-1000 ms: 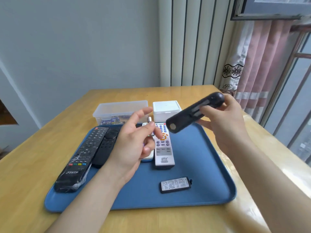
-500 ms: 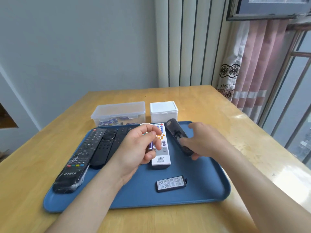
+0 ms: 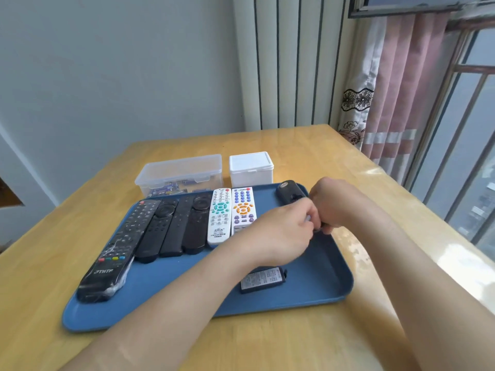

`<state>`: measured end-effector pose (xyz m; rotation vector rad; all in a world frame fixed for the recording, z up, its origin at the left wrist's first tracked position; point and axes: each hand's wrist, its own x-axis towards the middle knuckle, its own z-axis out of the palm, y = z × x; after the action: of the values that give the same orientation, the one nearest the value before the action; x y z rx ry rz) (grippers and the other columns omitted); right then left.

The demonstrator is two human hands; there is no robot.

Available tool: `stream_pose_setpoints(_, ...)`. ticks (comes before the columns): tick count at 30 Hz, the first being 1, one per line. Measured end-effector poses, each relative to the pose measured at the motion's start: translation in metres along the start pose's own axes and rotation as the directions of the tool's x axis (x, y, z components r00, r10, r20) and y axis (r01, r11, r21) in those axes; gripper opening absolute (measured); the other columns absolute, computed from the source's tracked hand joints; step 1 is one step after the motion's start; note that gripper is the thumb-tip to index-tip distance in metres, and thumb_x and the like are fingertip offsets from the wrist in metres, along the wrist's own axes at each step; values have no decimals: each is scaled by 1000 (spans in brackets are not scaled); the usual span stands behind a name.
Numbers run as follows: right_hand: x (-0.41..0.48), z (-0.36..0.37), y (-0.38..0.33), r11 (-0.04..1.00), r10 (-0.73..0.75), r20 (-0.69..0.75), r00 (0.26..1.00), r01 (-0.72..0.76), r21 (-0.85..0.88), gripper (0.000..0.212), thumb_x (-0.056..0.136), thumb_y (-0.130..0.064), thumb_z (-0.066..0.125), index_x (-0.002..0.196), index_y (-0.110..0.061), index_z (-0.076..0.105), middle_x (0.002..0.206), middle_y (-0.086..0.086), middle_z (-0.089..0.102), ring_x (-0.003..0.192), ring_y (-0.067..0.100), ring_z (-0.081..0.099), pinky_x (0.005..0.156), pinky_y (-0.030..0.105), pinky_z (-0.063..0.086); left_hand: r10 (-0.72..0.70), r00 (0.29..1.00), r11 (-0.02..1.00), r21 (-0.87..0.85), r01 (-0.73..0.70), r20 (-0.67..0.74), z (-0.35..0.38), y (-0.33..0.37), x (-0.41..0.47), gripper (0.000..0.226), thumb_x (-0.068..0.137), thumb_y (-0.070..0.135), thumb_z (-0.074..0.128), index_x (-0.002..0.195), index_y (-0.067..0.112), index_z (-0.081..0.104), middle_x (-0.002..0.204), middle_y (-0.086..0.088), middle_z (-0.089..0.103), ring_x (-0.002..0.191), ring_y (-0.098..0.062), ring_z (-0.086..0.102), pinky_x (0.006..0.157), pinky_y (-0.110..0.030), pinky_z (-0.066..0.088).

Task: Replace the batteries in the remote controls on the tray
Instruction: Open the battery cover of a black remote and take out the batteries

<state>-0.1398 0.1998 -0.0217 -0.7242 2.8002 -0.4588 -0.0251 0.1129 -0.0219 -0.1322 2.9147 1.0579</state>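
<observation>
A blue tray (image 3: 326,274) lies on the wooden table. A black remote (image 3: 289,192) rests back-up at the tray's far right, and my right hand (image 3: 340,202) grips its near end. My left hand (image 3: 284,231) meets it there, pinching a small battery (image 3: 308,218) at the remote's open compartment; the fingers hide most of it. On the tray's left lie several black remotes (image 3: 171,226) and two white ones (image 3: 220,215). A loose black battery cover (image 3: 263,281) lies near the tray's front.
A clear lidded box (image 3: 182,172) with batteries and a white lidded box (image 3: 251,168) stand behind the tray. The table edge runs along the right, by a pink curtain (image 3: 401,84) and window bars.
My right hand lowered the black remote from the air onto the tray's far right. My left hand moved right with the battery to the remote, uncovering the white remotes.
</observation>
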Motion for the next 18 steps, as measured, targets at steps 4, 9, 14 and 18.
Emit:
stream_pose_setpoints(4,7,3,5,1000,-17,-65,998,18,17,20,83,-24,59,85,-6,65,64,7,64,58,24,59,51,27,46,2,981,999,-49,7,192,10,-3,-4,27,96,12,35,105,29,53,85,12,48,74,-12,47,67,-29,39)
stream_pose_setpoints(9,7,4,7,998,-68,-104,992,69,-1,22,83,-25,61,98,-10,68,77,7,67,76,27,65,57,30,48,83,988,993,73,-93,129,16,-1,-2,28,97,15,38,109,32,56,86,11,49,64,-4,47,60,-23,38)
stream_pose_setpoints(14,9,5,6,949,-121,-349,929,211,234,20,87,-18,53,96,-14,70,72,2,64,70,28,63,63,34,51,-37,990,978,-210,8,-133,-17,-21,11,29,100,28,48,75,22,62,49,10,49,44,-6,42,54,-25,35)
stream_pose_setpoints(18,11,12,6,918,-122,-442,889,269,290,21,84,-9,51,91,-15,70,65,1,60,62,22,54,61,36,46,-140,927,974,-216,66,-348,-57,-42,31,36,100,8,34,86,20,65,73,0,59,50,-11,44,48,-21,35)
